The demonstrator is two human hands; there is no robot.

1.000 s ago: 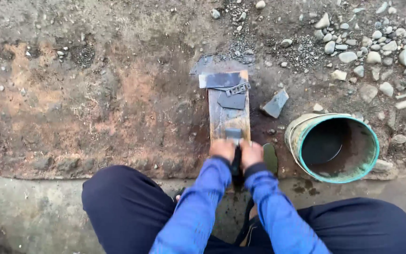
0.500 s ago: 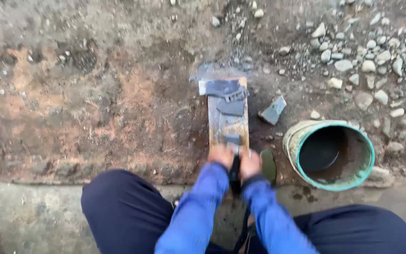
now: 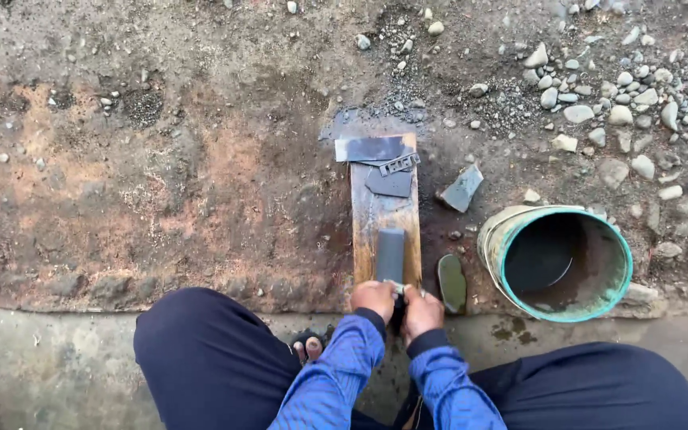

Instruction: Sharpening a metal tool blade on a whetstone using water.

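Down at the near end of the wooden plank [image 3: 385,213], the left hand [image 3: 373,299] and right hand [image 3: 423,309] are gripping a small metal tool [image 3: 398,288], fingers curled tight around it. Just beyond the fingertips a grey sharpening stone [image 3: 390,255] is lying flat on the plank. Beside the right fingers a dark oval stone [image 3: 451,283] is resting, with a green-rimmed bucket [image 3: 557,263] farther right.

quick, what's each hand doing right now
Left hand: closed on the grey blade lying on the wooden board.
Right hand: closed on the same blade.
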